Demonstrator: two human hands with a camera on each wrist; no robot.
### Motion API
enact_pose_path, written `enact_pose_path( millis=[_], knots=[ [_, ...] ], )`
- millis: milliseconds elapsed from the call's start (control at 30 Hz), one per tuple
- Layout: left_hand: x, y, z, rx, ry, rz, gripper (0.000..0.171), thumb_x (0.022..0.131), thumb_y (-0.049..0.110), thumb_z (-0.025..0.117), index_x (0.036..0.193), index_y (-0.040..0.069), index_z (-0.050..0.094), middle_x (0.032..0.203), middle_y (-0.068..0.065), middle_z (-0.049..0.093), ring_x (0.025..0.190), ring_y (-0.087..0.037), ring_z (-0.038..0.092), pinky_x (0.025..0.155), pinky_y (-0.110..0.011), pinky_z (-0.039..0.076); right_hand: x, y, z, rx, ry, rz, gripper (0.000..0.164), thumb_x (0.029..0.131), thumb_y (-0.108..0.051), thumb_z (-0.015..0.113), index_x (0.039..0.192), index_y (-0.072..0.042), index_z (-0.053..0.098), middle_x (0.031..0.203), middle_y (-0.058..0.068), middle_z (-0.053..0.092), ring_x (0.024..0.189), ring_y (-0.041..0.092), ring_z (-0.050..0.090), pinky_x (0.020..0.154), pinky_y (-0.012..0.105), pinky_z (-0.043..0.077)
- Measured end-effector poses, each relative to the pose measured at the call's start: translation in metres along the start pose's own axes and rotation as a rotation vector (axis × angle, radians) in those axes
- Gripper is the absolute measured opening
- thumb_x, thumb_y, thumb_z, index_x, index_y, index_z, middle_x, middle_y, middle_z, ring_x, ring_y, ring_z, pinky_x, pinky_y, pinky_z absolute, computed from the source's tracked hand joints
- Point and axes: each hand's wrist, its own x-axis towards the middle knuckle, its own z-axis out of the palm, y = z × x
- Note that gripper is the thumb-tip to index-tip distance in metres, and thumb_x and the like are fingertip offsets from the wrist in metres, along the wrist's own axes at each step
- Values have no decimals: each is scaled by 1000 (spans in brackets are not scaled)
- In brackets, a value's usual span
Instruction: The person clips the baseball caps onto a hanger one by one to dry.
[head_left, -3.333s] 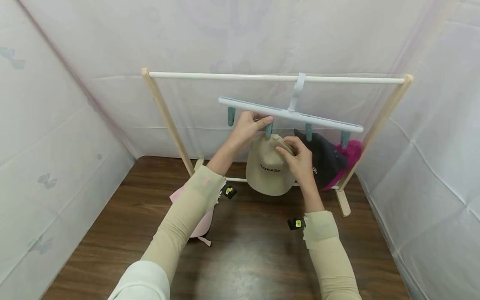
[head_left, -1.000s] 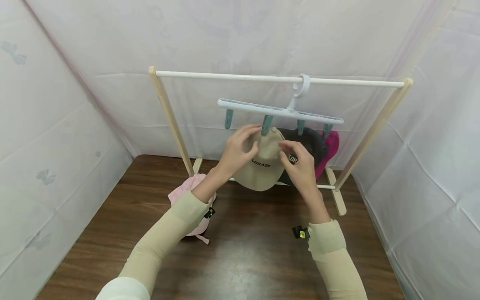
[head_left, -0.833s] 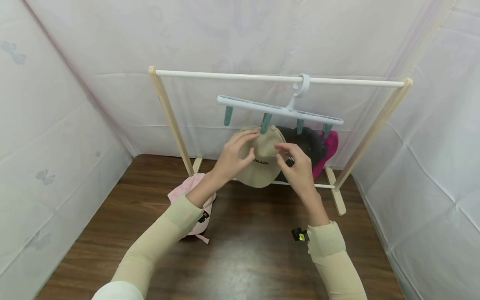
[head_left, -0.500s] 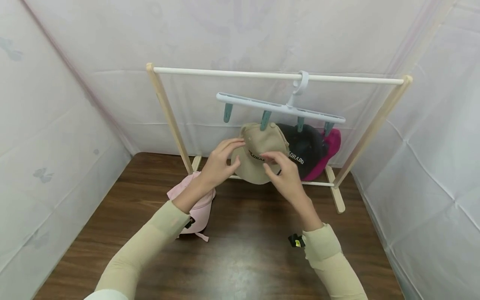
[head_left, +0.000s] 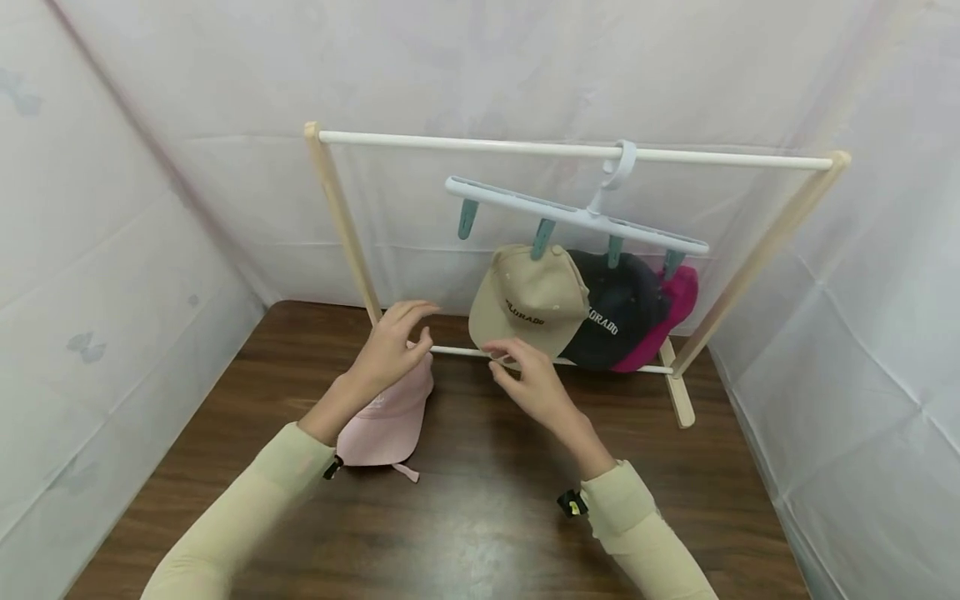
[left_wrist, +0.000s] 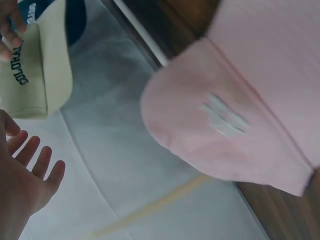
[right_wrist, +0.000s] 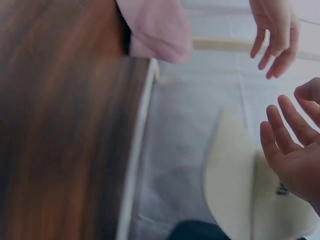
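My left hand [head_left: 386, 354] hovers over the pink cap [head_left: 393, 417], holding nothing, its fingers loosely bent. In the left wrist view the pink cap [left_wrist: 215, 110] lies apart from the fingers. My right hand [head_left: 532, 383], also holding nothing, is in front of the beige cap's [head_left: 528, 292] brim and hides part of it. That beige cap hangs by its crown from a teal clip [head_left: 543, 239] on the pale blue hanger [head_left: 573, 217]. Beside it hang a dark cap [head_left: 618, 308] and a magenta cap [head_left: 678, 296], each under its own clip. The leftmost clip [head_left: 467, 218] holds nothing.
The hanger hooks over the white rod [head_left: 480, 145] of a wooden rack and tilts down to the right. A wooden foot [head_left: 678, 400] of the rack stands on the brown table [head_left: 480, 517]. Pale cloth walls [head_left: 225, 67] enclose the sides and back.
Both hands have let go of the clip and beige cap and moved down and left, the left one to the pink cap. The beige cap stays hanging from its clip.
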Motion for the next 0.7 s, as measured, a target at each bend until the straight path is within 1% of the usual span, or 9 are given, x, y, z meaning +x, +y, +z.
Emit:
enact_pose_path(
  millis=[100,200,267,333,433,467,533,600,700],
  knots=[
    [-10,-2,-9,31,-31,-47,34,87,4,57,121,6,60,125,-7,57,117,-26,50,93,-41,45,-4,0,15,27,-42,24,25,93,-13,60,118,-17,62,112,-4,63,98,6,59,84,24,50],
    [-19,-6,-17,48,-54,-123,35,86,4,59,121,8,60,126,-7,57,118,-27,49,95,-44,44,-7,-1,28,43,-84,37,27,93,-13,60,119,-20,61,112,-8,62,97,3,58,83,22,50],
    [-25,-11,-17,54,-63,-179,35,87,6,60,121,9,60,127,-8,57,118,-27,49,95,-46,43,-9,0,35,52,-110,44,27,94,-13,59,120,-19,60,113,-8,62,98,3,58,83,23,50],
    [-32,-17,-17,69,-71,-228,34,87,7,61,120,10,60,125,-8,58,114,-27,51,93,-46,44,-10,2,41,64,-129,54,27,94,-14,58,121,-18,60,115,-8,61,98,4,58,84,24,49],
    [-44,-25,-16,89,-84,-289,31,87,8,60,118,9,61,117,-8,61,98,-25,53,80,-42,46,-11,4,48,72,-153,73,27,95,-13,58,122,-14,59,117,-6,61,101,6,58,86,27,49],
    [-48,-28,-15,95,-84,-301,30,87,8,59,117,8,61,113,-9,62,93,-25,53,75,-41,46,-12,5,50,72,-156,77,27,95,-13,58,122,-14,59,117,-5,61,101,7,58,86,27,49],
    [-56,-31,-14,105,-84,-328,29,86,7,59,115,7,62,107,-9,62,85,-25,52,69,-39,44,-12,7,53,79,-150,90,27,94,-12,58,122,-13,59,116,-4,62,101,8,59,86,29,50],
    [-62,-35,-12,111,-83,-351,28,87,7,58,115,6,62,105,-10,63,85,-27,53,69,-40,44,-12,9,56,95,-139,109,27,94,-12,58,121,-14,59,116,-3,63,101,10,59,86,31,50],
    [-71,-41,-8,121,-85,-399,27,89,8,55,114,4,63,104,-11,63,89,-28,55,73,-43,45,-10,12,62,123,-124,139,26,94,-13,58,120,-15,60,115,-3,64,101,9,60,85,31,50]
  ],
)
